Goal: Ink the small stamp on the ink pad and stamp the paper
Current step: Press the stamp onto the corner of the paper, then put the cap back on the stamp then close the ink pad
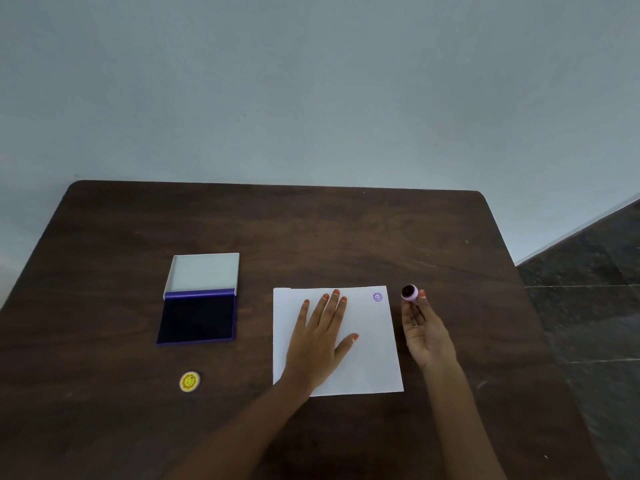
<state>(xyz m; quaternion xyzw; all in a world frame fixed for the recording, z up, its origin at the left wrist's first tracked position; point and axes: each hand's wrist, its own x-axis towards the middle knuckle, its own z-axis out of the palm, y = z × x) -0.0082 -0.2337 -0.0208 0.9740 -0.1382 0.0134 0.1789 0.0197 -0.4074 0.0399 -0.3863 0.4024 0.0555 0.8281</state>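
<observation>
A white sheet of paper [372,351] lies on the dark wooden table [311,230], right of centre. Near its top right corner is one purple stamp print [377,296]. My left hand [320,341] lies flat on the paper with the fingers spread. Just off the paper's right edge, my right hand [427,332] holds the small pink stamp [410,292] at its fingertips, with the dark inked face tilted up toward me. The ink pad [197,320] lies open at the left, its dark blue pad in front and its white lid [204,271] folded back.
A round yellow cap with a smiley face [189,381] lies in front of the ink pad. A pale wall rises behind the table. Dark tiled floor [588,289] shows past the table's right edge.
</observation>
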